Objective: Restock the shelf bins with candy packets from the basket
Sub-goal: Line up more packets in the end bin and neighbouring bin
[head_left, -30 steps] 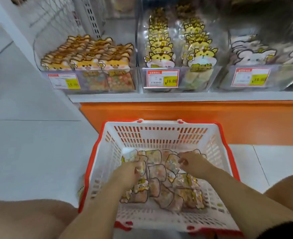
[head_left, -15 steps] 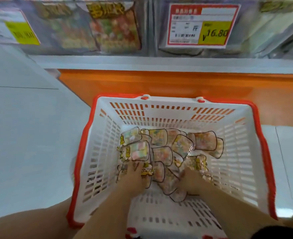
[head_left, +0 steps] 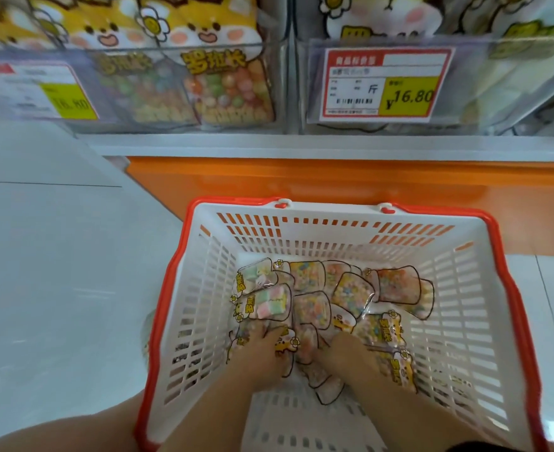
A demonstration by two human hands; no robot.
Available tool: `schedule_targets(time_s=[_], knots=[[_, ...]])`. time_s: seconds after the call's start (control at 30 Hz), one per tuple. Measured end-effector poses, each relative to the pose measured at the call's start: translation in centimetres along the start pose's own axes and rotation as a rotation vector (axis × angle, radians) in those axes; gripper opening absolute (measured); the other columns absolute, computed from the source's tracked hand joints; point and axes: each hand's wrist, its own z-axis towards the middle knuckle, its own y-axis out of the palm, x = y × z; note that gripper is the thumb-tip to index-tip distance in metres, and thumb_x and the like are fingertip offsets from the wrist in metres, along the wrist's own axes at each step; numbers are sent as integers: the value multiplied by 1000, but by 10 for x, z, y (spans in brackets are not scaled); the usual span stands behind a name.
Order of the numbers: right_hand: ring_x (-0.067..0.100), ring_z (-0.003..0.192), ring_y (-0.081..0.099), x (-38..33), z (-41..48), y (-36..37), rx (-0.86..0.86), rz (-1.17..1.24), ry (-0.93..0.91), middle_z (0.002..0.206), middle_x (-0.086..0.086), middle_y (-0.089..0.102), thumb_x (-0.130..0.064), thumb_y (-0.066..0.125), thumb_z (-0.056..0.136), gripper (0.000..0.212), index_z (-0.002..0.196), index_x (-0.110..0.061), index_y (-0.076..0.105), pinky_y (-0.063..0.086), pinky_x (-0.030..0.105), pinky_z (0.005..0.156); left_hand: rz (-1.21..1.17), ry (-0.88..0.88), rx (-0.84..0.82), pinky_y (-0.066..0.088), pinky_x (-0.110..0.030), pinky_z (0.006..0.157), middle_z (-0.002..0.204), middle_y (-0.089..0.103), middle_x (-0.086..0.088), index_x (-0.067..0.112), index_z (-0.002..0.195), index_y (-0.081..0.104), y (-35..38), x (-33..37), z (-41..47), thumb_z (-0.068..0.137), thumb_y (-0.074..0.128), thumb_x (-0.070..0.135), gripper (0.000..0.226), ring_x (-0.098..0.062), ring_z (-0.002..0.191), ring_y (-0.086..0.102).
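Note:
A white basket with an orange rim (head_left: 363, 243) stands on the floor below the shelf. Several clear candy packets (head_left: 315, 301) with yellow cartoon print lie heaped on its bottom. Both my hands are down inside the basket, at the near edge of the heap. My left hand (head_left: 264, 352) has its fingers curled over packets on the left side. My right hand (head_left: 350, 353) digs its curled fingers into the packets at the middle, and its fingertips are hidden. Above, the clear left shelf bin (head_left: 177, 89) holds matching colourful packets.
A second bin (head_left: 465, 93) to the right carries a red and yellow price tag (head_left: 383, 84) reading 16.80. A white shelf edge (head_left: 334, 146) and an orange base panel (head_left: 301, 181) run behind the basket. White floor tiles lie to the left. My knees frame the bottom corners.
The view has dropped and closed in on the basket and bins. Both hands have pulled back from the middle of the heap to its near edge and sunk deeper among the packets.

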Motion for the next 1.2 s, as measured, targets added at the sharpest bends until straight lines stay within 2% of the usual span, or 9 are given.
schedule_targets(time_s=[0.3, 0.37, 0.43, 0.53, 0.6, 0.7, 0.87, 1.03, 1.2], knots=[[11, 53, 35, 7, -39, -108, -155, -330, -36, 66, 0, 37, -42, 73, 81, 47, 65, -18, 36, 29, 23, 46, -5, -12, -25, 43, -36, 107, 150, 46, -6, 21, 150, 40, -23, 27, -11, 99, 52, 32, 54, -26, 134, 47], [10, 58, 38, 7, -59, -140, -120, -259, -76, 76, -1, 39, -39, 74, 83, 39, 75, -21, 40, 31, 22, 47, -91, 14, -46, 47, -30, 86, 123, 60, -8, 12, 125, 60, -36, 42, -23, 101, 50, 34, 34, -24, 112, 58], [10, 64, 41, -1, -83, -167, -33, -224, -162, 80, -2, 41, -37, 73, 84, 35, 77, -19, 43, 32, 24, 52, -391, -18, -100, 45, -26, 68, 99, 65, -1, 11, 96, 62, -54, 60, -44, 99, 53, 37, 28, -18, 91, 62], [11, 61, 40, -25, -123, -194, 196, -202, -319, 71, -2, 42, -38, 69, 84, 38, 67, -18, 42, 30, 25, 53, -927, -3, -87, 56, -34, 83, 103, 77, 1, 17, 109, 67, -81, 93, -84, 100, 53, 45, 32, -19, 98, 71], [14, 59, 44, -46, -157, -207, 404, -214, -435, 68, -2, 47, -48, 64, 85, 40, 70, -17, 43, 33, 28, 52, -1185, 72, 48, 56, -39, 83, 105, 75, -4, 19, 115, 65, -99, 113, -110, 100, 51, 51, 38, -25, 100, 70], [16, 62, 50, -69, -208, -216, 663, -235, -634, 70, -6, 54, -58, 58, 89, 38, 78, -23, 46, 38, 31, 52, -1525, 276, 42, 55, -48, 83, 113, 67, -13, 19, 115, 67, -127, 137, -156, 94, 52, 60, 49, -34, 100, 66], [13, 83, 43, -92, -260, -206, 756, -159, -932, 91, -10, 42, -27, 64, 90, 21, 93, -27, 43, 32, 27, 64, -1673, 562, 136, 59, -47, 79, 110, 68, -10, 13, 101, 75, -155, 150, -216, 92, 56, 55, 47, -34, 101, 66], [4, 98, 44, -94, -270, -197, 762, -59, -1080, 106, -12, 42, -36, 67, 90, 31, 113, -27, 50, 41, 20, 84, -1643, 715, 138, 56, -38, 73, 118, 69, -16, 13, 117, 73, -161, 139, -240, 93, 51, 53, 51, -27, 94, 68], [-3, 101, 49, -99, -269, -198, 619, 97, -1082, 106, -17, 44, -61, 57, 82, 30, 102, -40, 51, 41, 14, 84, -1687, 720, 146, 55, -41, 76, 127, 66, -18, 10, 122, 70, -161, 131, -234, 98, 46, 48, 52, -31, 101, 69]])
